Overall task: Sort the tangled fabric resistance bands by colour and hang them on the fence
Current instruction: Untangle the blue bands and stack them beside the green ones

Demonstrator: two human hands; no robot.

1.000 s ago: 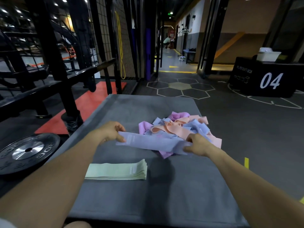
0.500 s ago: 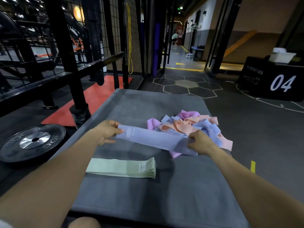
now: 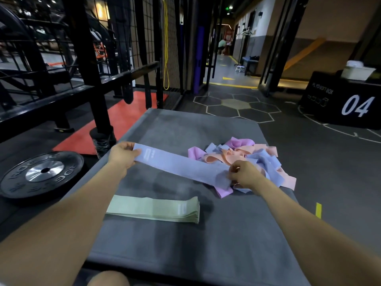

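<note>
While both hands [image 3: 121,154] [image 3: 245,175] pinch its ends | blue band [image 3: 185,169] runs left-right, flat.

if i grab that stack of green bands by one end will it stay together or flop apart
Probably flop: the green bands are thin fabric layers lying loose, nothing visibly binding them. The blue band spans flat only because the left hand and right hand each hold an end. Likely light, and unlikely to slide on the grey mat.

Dim gym, hexagon-marked dark floor [image 3: 237,104]
</note>
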